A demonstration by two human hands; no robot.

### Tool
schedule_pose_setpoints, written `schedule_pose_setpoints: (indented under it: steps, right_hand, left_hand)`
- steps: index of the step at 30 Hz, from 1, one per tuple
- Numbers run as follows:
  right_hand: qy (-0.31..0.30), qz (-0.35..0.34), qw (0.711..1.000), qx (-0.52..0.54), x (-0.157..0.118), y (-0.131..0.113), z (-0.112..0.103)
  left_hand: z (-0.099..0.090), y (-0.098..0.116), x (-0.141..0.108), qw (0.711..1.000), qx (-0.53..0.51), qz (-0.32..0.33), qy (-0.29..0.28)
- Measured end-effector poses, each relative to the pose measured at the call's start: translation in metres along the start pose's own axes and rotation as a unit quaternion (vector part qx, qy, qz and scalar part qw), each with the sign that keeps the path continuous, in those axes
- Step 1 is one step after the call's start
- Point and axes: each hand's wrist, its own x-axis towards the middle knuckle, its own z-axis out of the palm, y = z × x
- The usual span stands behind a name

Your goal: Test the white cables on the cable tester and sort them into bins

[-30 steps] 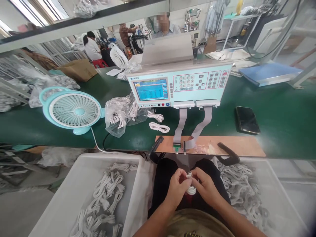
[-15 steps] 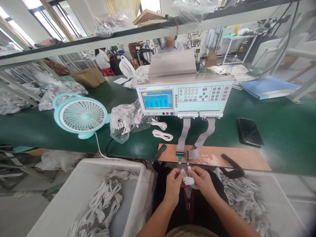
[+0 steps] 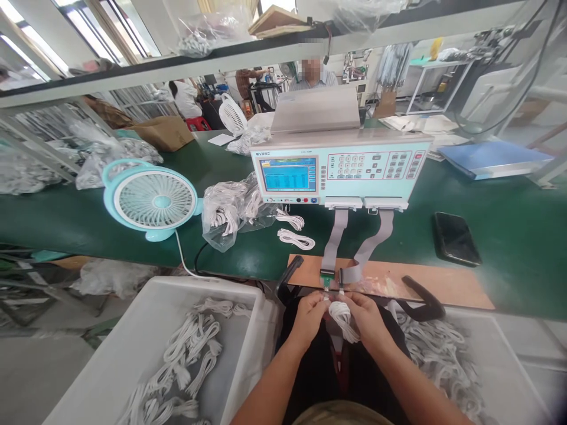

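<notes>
Fingers of the left hand [image 3: 311,319] pinch one end of a coiled white cable [image 3: 342,319] in the head view, while those of the right hand [image 3: 364,317] grip its other end. Its bundled loops hang between the two hands, just below the front edge of a wooden board [image 3: 443,286]. Both ends are up against the small connectors at that edge; whether they are fully seated cannot be told.

Two grey ribbon cables [image 3: 335,239] run from the connectors up to a cable tester [image 3: 372,168] with a lit blue screen, on a green table [image 3: 522,236]. Two more coiled cables [image 3: 296,239] lie left of the ribbons, beside a clear plastic bag [image 3: 225,215] of cables. A turquoise fan [image 3: 153,200] stands farther left, and a black phone [image 3: 456,238] lies to the right. White bins [image 3: 101,348] holding cables flank the person's legs.
</notes>
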Motion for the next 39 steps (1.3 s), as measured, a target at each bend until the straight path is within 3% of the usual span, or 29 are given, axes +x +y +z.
schedule_pose_setpoints:
  steps: [5, 11, 23, 29, 36, 39]
  right_hand:
    - [-0.021, -0.003, 1.000, 0.009, 0.002, 0.008, -0.004]
    - [-0.030, -0.010, 0.999, -0.015, 0.004, 0.010, -0.008]
    - [-0.031, -0.018, 0.999, -0.036, 0.004, 0.009, -0.009]
    - [-0.038, -0.010, 0.999, -0.026, 0.002, 0.005, -0.007]
    - [-0.027, -0.042, 0.997, -0.064, 0.003, 0.004, -0.008]
    - [-0.018, -0.031, 0.997, -0.062, 0.003, 0.004, -0.006]
  left_hand:
    - [0.005, -0.002, 0.004, 0.998, 0.003, 0.005, 0.058]
    - [0.003, 0.002, 0.004, 0.999, -0.004, 0.024, 0.040]
    - [0.012, 0.000, 0.003, 0.991, -0.108, -0.042, 0.067]
    - [0.009, 0.003, 0.005, 0.996, -0.054, -0.016, 0.073]
    - [0.014, -0.006, 0.006, 0.992, -0.096, -0.024, 0.083]
    - [0.019, -0.008, 0.007, 0.994, -0.045, -0.013, 0.099]
